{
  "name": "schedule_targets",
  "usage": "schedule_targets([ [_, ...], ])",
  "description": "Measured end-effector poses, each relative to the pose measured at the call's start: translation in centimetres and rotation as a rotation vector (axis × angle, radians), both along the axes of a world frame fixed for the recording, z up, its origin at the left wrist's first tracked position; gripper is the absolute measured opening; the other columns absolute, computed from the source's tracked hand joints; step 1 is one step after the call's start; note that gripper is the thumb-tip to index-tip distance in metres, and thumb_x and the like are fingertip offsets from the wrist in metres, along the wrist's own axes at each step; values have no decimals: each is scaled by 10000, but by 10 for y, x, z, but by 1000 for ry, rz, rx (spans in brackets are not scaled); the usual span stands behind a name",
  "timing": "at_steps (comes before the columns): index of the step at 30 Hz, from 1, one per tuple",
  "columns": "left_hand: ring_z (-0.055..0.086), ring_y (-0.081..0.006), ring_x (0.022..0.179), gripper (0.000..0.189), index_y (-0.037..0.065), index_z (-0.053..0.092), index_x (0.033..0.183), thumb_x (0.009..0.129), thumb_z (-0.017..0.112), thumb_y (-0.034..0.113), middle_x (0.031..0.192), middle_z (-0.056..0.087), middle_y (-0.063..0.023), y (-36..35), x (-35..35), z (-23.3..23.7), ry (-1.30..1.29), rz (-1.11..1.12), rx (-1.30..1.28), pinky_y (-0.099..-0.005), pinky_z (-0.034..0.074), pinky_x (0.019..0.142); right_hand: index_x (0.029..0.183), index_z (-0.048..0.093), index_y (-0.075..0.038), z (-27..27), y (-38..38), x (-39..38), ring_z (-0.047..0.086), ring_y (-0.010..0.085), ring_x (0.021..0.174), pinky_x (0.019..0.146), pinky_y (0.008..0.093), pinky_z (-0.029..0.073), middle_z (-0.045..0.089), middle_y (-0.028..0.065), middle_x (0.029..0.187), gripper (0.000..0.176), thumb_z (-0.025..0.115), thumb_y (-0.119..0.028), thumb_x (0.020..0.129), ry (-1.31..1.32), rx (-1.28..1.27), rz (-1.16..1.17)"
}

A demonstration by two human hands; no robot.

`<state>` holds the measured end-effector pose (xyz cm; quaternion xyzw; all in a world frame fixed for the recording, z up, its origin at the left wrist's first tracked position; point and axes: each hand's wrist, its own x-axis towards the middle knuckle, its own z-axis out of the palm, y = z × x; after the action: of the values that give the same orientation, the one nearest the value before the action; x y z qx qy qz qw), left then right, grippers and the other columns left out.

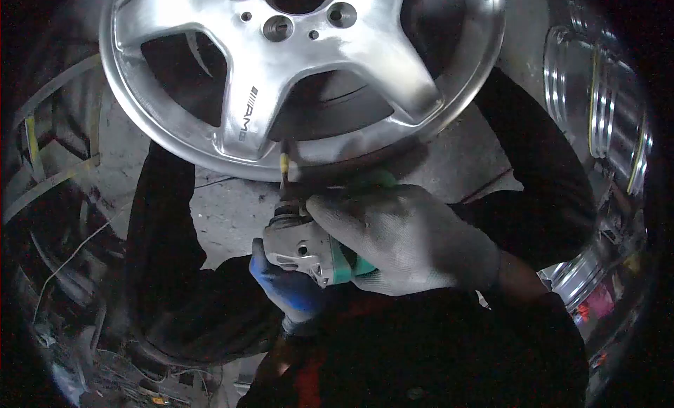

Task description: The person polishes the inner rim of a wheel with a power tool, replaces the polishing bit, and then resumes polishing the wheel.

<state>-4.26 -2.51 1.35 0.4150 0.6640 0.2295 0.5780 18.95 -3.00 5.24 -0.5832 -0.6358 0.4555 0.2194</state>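
Note:
A silver alloy wheel (pixel 256 78) with AMG lettering on one spoke lies in front of me. My right hand (pixel 414 239), in a grey-white glove, is wrapped round the green body of an angle grinder (pixel 300 248). My left hand (pixel 289 288), in a blue and grey glove, cups the grinder's metal head from below, its thumb along the side. From the head a thin shaft (pixel 284 163) with a yellow band points up at the wheel. Its dark tip overlaps the rim's lower edge beside the lettered spoke.
My dark-trousered legs (pixel 165 253) are spread to both sides of the wheel on a grey concrete floor (pixel 228 218). Shiny rims (pixel 604 99) stand at the right. More dark wheels (pixel 53 148) and a thin cord (pixel 70 257) are at the left.

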Motion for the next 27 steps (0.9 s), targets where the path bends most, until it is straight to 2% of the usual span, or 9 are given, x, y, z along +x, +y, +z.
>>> schedule_targets([
  [3, 670, -222, 1043, 435, 22, 628, 1210, 1075, 481, 409, 1072, 691, -107, -2, 16, 7, -61, 13, -67, -396, 555, 951, 1420, 488, 67, -2, -15, 9, 725, 362, 1021, 840, 470, 583, 684, 229, 1149, 854, 833, -249, 705, 35, 125, -22],
  [6, 687, -261, 1064, 481, 50, 616, 1259, 1077, 437, 457, 1125, 702, -108, -5, 50, 5, -423, 172, -465, -433, 553, 972, 1476, 468, 25, 24, -32, 39, 723, 403, 1028, 901, 491, 578, 710, 228, 1132, 936, 905, -257, 698, -28, -189, 31],
  [8, 694, -274, 1076, 482, 63, 627, 1260, 1070, 453, 469, 1152, 711, -114, -7, 75, 6, -930, 341, -835, -439, 553, 971, 1483, 466, 13, 28, -51, 52, 725, 409, 1016, 893, 495, 576, 717, 225, 1109, 947, 912, -271, 697, -53, -187, -10],
  [12, 691, -275, 1082, 498, 68, 627, 1266, 1062, 462, 492, 1160, 709, -114, -13, 102, 2, -778, 125, -735, -443, 550, 978, 1507, 430, -16, 40, -62, 65, 732, 402, 892, 812, 488, 584, 725, 190, 1000, 919, 873, -307, 756, -284, -189, -28],
  [16, 686, -263, 1109, 476, 120, 640, 1257, 1057, 471, 519, 1194, 707, -97, -17, 90, 7, -1015, 383, -941, -450, 549, 991, 1501, 443, -4, 28, -64, 59, 739, 388, 839, 752, 490, 588, 728, 184, 974, 908, 871, -313, 763, -179, -98, -43],
  [20, 686, -268, 1111, 487, 131, 647, 1252, 1061, 449, 532, 1201, 709, -86, -7, 55, 21, -801, 419, -860, -452, 549, 992, 1456, 490, 9, 0, -60, 27, 749, 379, 818, 724, 483, 599, 735, 185, 965, 835, 832, -337, 778, -131, 92, -6],
  [22, 686, -263, 1112, 493, 133, 652, 1256, 1059, 445, 535, 1196, 709, -73, -9, 41, 28, -555, 95, -294, -449, 549, 991, 1447, 508, 13, -3, -49, 12, 735, 391, 752, 676, 502, 598, 719, 193, 864, 847, 812, -385, 764, -140, 152, 28],
  [26, 661, -273, 1174, 519, 147, 644, 1274, 1045, 449, 570, 1263, 687, -85, -13, 36, 21, -598, 122, -291, -482, 532, 1039, 1454, 518, 4, -8, -56, 9, 724, 357, 725, 651, 494, 581, 704, 172, 839, 850, 808, -405, 767, -202, 321, -22],
  [27, 661, -270, 1174, 517, 147, 642, 1278, 1045, 450, 566, 1254, 690, -84, -12, 41, 18, -747, 262, -551, -473, 536, 1030, 1456, 525, -12, -2, -65, 15, 725, 343, 744, 668, 483, 575, 708, 161, 880, 836, 806, -414, 778, -259, 240, 3],
])
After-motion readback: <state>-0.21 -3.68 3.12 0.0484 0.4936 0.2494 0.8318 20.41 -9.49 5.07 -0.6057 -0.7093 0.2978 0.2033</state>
